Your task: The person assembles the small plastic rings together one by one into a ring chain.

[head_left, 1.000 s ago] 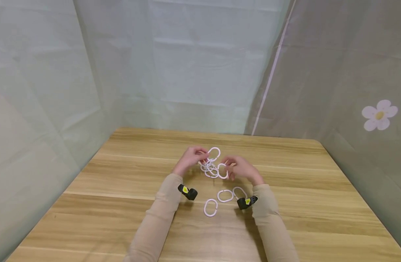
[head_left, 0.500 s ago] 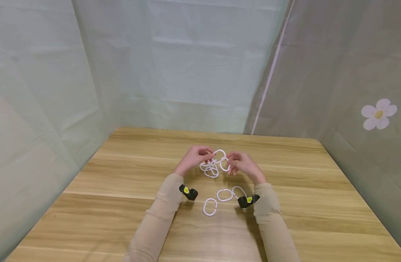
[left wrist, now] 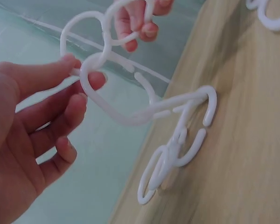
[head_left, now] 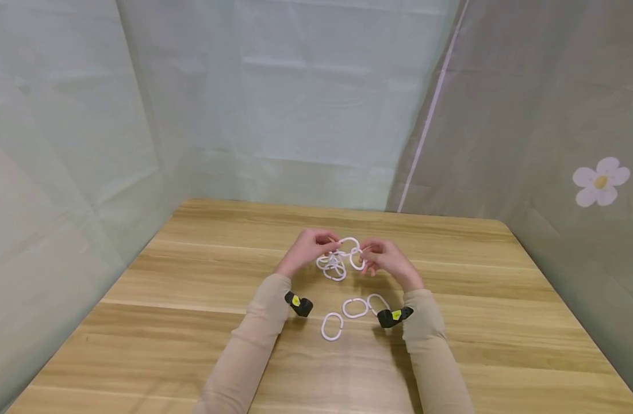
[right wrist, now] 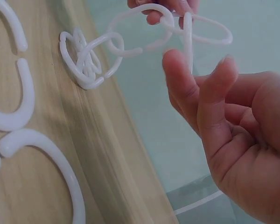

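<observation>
No words, brand or number can be read. In the head view, 1 small yellow label [head_left: 295,301] sits on the black wrist device [head_left: 303,309] at the left beige fabric sleeve [head_left: 259,325], and 1 matching yellow label [head_left: 396,315] at the right; their dark marks are too small to decipher.

A desk station stands screened by hanging cloth, though what building holds it cannot be told. Creased pale sheets [head_left: 316,115] rise beyond the far and left edges of a wood-grain desk [head_left: 482,299], while a grey-brown cloth [head_left: 528,103] printed with a white flower [head_left: 600,182] hangs past the rounded far right corner and the right edge. Black wrist cameras [head_left: 299,304] on a person's beige sleeves [head_left: 251,345] suggest a filming corner.
</observation>
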Demonstrator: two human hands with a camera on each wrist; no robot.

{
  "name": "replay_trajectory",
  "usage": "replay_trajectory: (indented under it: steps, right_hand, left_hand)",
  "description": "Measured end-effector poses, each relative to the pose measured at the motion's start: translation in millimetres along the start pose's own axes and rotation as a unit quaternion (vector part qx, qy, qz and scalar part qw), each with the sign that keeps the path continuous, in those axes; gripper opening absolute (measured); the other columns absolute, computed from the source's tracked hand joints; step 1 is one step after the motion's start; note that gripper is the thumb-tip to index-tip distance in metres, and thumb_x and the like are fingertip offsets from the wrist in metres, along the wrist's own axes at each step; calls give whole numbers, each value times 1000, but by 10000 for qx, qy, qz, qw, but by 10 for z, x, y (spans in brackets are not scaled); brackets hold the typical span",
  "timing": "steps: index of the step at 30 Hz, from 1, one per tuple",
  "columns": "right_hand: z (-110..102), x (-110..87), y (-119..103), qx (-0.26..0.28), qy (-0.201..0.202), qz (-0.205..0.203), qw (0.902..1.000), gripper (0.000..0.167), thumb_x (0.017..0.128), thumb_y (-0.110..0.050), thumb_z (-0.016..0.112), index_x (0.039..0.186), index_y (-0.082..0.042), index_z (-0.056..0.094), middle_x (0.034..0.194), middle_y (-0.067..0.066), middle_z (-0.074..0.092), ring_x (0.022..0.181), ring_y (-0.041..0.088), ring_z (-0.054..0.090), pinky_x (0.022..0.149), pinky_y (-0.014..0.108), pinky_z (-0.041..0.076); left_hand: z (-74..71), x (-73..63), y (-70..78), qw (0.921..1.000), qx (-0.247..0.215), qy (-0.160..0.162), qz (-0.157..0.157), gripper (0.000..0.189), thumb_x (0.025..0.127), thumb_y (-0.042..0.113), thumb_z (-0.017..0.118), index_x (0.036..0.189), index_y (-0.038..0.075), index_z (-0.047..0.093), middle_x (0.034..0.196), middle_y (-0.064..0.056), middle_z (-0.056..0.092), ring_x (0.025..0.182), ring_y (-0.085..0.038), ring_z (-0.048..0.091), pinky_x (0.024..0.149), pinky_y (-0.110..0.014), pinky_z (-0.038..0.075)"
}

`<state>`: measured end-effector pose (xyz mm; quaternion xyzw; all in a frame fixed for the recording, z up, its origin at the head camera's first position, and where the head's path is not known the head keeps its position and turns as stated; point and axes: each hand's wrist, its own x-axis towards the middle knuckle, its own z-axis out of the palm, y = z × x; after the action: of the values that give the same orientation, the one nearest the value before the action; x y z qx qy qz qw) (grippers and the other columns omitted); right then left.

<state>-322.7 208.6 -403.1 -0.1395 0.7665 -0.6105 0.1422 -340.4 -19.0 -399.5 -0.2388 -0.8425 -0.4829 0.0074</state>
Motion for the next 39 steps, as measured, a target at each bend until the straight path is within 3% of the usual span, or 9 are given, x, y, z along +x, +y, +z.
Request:
replay_trajectory:
  steps: [5,16,19,22,30,39]
  right_hand:
    - [-7,2,2,123,45,6,9999,35,96,-2,50,125,17,45,84,15,63,59,10,65,50,18,47]
    - [-41,-6,8,507,664,-215,9963,32,97,-4,49,125,13,46,82,-4,66,65,8,66,54,18,48]
    - [-55,-12,-8,747,843,-309,9932,33,98,-3,49,126,12,44,83,-4,66,66,6,67,54,17,46]
    - [-70,-8,-21,987,948,-358,9899,33,98,-3,49,127,11,42,82,-6,67,67,5,68,55,16,45]
    - [-73,12,-48,1463,989,-463,9832,33,95,3,52,125,8,40,79,-9,66,71,6,69,61,14,49]
    - [-22,5,-70,1600,852,-546,9819,26,94,6,51,117,1,42,80,-8,66,73,8,70,63,16,51]
  left_hand:
    - [2,-4,0,9991,148,-164,349,19,90,19,68,103,6,73,90,-10,74,78,-14,67,71,-23,52]
    - [15,-13,-21,9984,-36,-381,421,16,90,15,68,100,3,72,89,-13,74,79,-16,69,70,-21,53]
    - [15,-12,-25,9980,-113,-470,412,17,90,14,68,100,1,72,89,-13,75,79,-15,69,69,-20,52]
    - [13,-11,-32,9975,-185,-548,403,18,90,13,68,101,-1,71,89,-14,74,81,-21,70,70,-21,53]
    - [14,1,-74,9964,-373,-729,199,22,93,14,64,104,-5,68,88,-19,73,83,-37,68,73,-37,56]
    - [4,-2,-108,9987,-114,-484,70,31,100,27,54,100,0,70,85,-20,70,84,-39,64,67,-22,47]
